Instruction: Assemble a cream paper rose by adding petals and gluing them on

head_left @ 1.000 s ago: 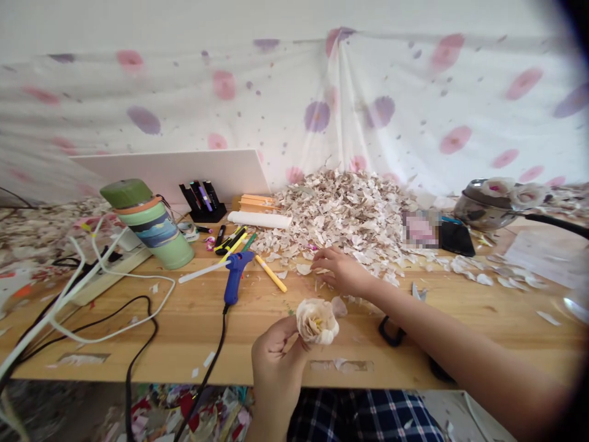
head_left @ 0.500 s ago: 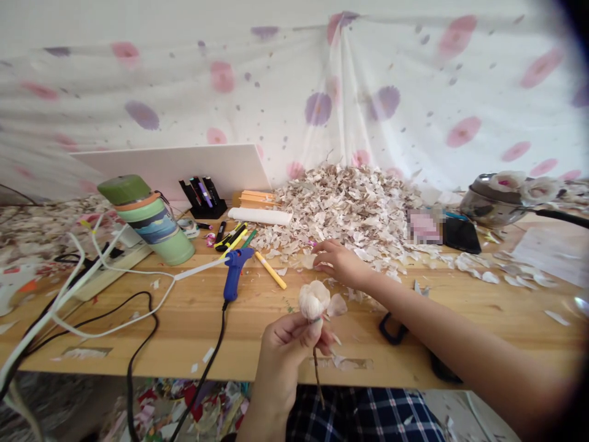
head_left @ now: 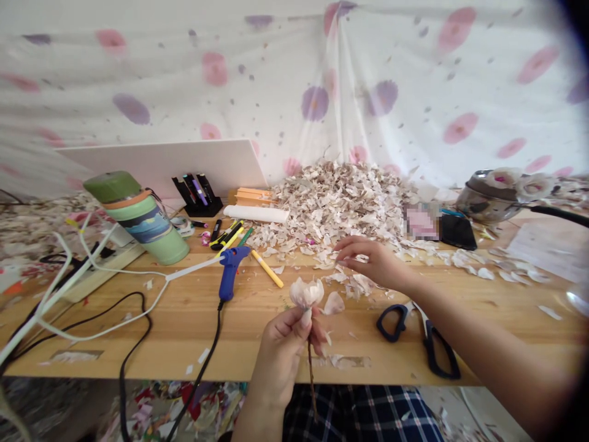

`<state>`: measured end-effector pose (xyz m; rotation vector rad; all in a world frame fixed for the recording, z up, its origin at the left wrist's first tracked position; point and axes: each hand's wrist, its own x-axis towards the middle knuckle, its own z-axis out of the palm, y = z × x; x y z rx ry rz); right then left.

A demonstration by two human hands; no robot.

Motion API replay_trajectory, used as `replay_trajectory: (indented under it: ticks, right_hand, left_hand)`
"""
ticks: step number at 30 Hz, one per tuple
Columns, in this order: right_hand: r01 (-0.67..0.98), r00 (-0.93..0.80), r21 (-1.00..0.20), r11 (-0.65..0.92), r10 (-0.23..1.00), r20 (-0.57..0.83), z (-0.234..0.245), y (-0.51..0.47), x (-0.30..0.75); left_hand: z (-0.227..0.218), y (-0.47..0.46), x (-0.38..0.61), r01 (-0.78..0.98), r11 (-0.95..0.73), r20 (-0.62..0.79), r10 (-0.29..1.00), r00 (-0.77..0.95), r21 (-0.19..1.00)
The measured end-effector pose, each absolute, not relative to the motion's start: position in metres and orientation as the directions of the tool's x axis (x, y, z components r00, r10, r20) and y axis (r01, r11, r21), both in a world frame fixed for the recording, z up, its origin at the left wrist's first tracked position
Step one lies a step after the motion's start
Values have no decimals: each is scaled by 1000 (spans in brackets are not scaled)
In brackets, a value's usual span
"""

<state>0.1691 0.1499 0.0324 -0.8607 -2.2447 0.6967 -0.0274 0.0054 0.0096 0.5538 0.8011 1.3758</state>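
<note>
My left hand (head_left: 286, 344) is closed on the thin stem of a cream paper flower (head_left: 306, 293), holding it upright above the wooden table's front edge. My right hand (head_left: 370, 261) reaches over loose petals at the foot of a big heap of pale petal pieces (head_left: 343, 199). Its fingers are drawn together in a pinch, and I cannot make out what is between them. A single loose petal (head_left: 334, 303) lies just right of the flower.
Black-handled scissors (head_left: 416, 331) lie on the table (head_left: 184, 319) under my right forearm. A blue glue gun (head_left: 229, 272), a yellow marker (head_left: 267, 269), a green bottle (head_left: 138, 218), white and black cables (head_left: 105, 307), a marker stand (head_left: 197, 195) and a metal pot (head_left: 490, 199) surround the work spot.
My left hand turned the flower from facing me to upright, showing its stem. My right hand shifted right along the edge of the petal heap, uncovering the scissors.
</note>
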Motion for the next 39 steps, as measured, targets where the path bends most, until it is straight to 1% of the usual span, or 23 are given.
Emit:
replay_trajectory:
  ticks: [3, 5, 7, 8, 10, 14, 16, 18, 20, 22, 24, 25, 26, 27, 29, 30, 32, 34, 36, 39]
  right_hand:
    - [349, -577, -775, 526, 772, 265, 44, 137, 178]
    - [293, -561, -883, 367, 814, 153, 51, 127, 181]
    - [229, -547, -955, 189, 836, 34, 58, 117, 183]
    - [205, -545, -971, 119, 838, -12, 61, 112, 183]
    - [169, -549, -985, 38, 833, -62, 65, 105, 181]
    - [130, -592, -991, -45, 798, -114, 70, 101, 173]
    - [171, -620, -985, -27, 774, -128, 69, 105, 167]
    - [267, -608, -960, 80, 788, -103, 65, 110, 161]
    - [383, -546, -898, 216, 837, -31, 58, 113, 155]
    - [472, -460, -824, 313, 885, 72, 51, 110, 153]
    - [497, -418, -784, 372, 894, 159, 46, 101, 155]
    - [490, -462, -755, 436, 864, 199, 45, 94, 159]
    - [471, -544, -716, 515, 809, 224, 44, 87, 163]
    - [438, -647, -671, 598, 728, 226, 43, 81, 168]
    - [378, -806, -594, 710, 568, 166, 40, 70, 176]
    - [373, -841, -571, 732, 527, 125, 37, 67, 179]
    - [414, -835, -554, 722, 543, 84, 28, 65, 181]
    - [440, -804, -551, 710, 584, 111, 18, 66, 179]
    - [423, -785, -569, 706, 599, 159, 13, 71, 176]
    - [340, -785, -652, 678, 586, 200, 19, 78, 175]
  left_hand:
    - [6, 9, -28, -682, 173, -203, 978, 37, 711]
    - [3, 13, -27, -705, 184, -224, 974, 37, 685]
    - [0, 17, -26, -718, 182, -235, 972, 27, 671]
    - [-1, 18, -25, -724, 182, -240, 970, 24, 665]
    - [-2, 19, -24, -734, 184, -249, 968, 21, 654]
    - [-3, 17, -20, -733, 204, -266, 963, 33, 649]
    - [-2, 16, -17, -724, 218, -275, 961, 40, 655]
    - [-3, 16, -15, -715, 227, -287, 957, 38, 661]
    - [-6, 19, -15, -716, 213, -298, 954, 7, 665]
    - [-10, 23, -17, -722, 179, -306, 951, -48, 668]
    - [-14, 27, -21, -724, 147, -313, 945, -99, 673]
    - [-16, 29, -24, -723, 141, -316, 942, -112, 677]
    - [-17, 29, -26, -719, 143, -320, 940, -116, 680]
    - [-18, 30, -27, -716, 149, -324, 940, -112, 682]
    - [-17, 29, -29, -711, 168, -329, 940, -95, 683]
    - [-16, 28, -29, -710, 177, -332, 939, -85, 682]
    - [-14, 27, -27, -710, 193, -336, 939, -66, 677]
    - [-12, 26, -25, -708, 206, -336, 941, -47, 676]
    - [-11, 25, -24, -700, 215, -331, 943, -32, 681]
    - [-11, 24, -23, -675, 219, -316, 948, -23, 704]
